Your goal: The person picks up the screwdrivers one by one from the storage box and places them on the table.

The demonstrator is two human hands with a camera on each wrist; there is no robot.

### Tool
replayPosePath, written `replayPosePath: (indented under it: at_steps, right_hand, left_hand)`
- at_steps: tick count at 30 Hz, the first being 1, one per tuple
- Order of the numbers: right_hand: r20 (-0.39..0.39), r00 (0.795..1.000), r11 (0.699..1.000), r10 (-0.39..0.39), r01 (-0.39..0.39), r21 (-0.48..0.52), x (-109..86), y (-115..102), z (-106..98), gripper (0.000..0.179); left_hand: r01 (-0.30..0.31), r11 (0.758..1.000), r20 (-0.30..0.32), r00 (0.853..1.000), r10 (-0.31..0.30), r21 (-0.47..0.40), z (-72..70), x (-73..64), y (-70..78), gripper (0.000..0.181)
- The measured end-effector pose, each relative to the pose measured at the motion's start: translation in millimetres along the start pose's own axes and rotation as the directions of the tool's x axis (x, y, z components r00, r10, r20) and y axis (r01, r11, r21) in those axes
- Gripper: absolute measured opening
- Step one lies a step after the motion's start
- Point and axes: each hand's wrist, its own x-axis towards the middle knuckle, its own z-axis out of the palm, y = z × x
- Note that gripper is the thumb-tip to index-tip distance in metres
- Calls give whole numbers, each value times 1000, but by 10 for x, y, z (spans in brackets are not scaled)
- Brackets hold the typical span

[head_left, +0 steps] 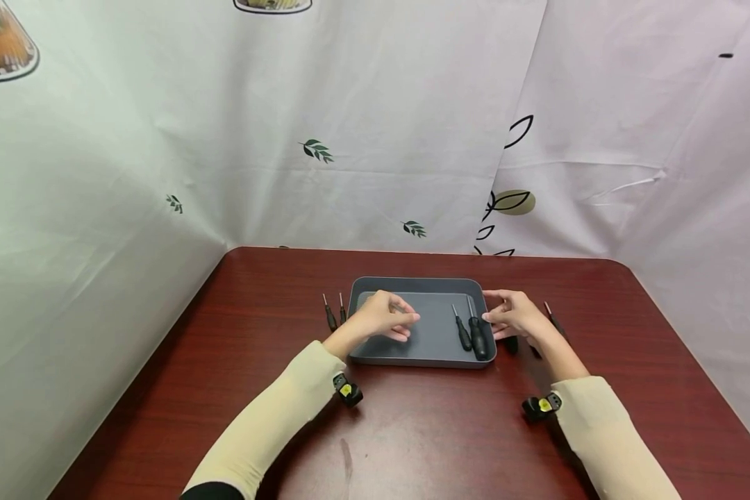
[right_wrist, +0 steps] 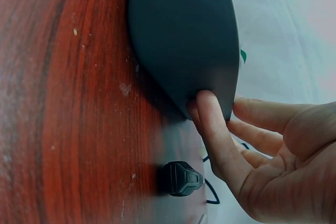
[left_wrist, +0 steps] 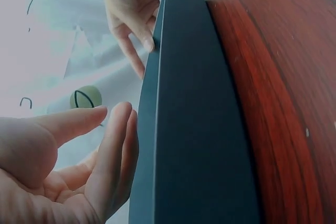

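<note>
While the right hand [head_left: 515, 315] pinches the grey tray [head_left: 431, 323] at its right wall, thumb parted from fingers by that wall, the left hand [head_left: 384, 316] hangs above the tray's left part, fingers loosely bent, thumb apart, holding nothing. The tray lies on the table [head_left: 425, 430], with a slim screwdriver [head_left: 463, 335] and a thicker screwdriver [head_left: 478, 338] near its right wall. A one-sided lift would probably tilt it, sliding both screwdrivers leftward.
</note>
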Motion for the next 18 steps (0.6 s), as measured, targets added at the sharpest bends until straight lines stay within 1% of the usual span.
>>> replayPosePath:
  at_steps: [7, 14, 18]
  right_hand:
    - [-5, 1000, 1000, 11, -11, 3, 7, 10, -2, 64]
    - [-3, 1000, 1000, 12, -12, -1, 4, 2, -5, 63]
    - [-5, 1000, 1000, 8, -8, -5, 8, -2, -9, 64]
  left_hand:
    - [-11, 1000, -15, 1000, 11, -16, 171, 99, 2, 15]
    - [6, 999, -24, 1000, -7, -42, 314, 200, 6, 13]
    - [-1, 998, -38, 999, -1, -64, 397, 255, 1, 13]
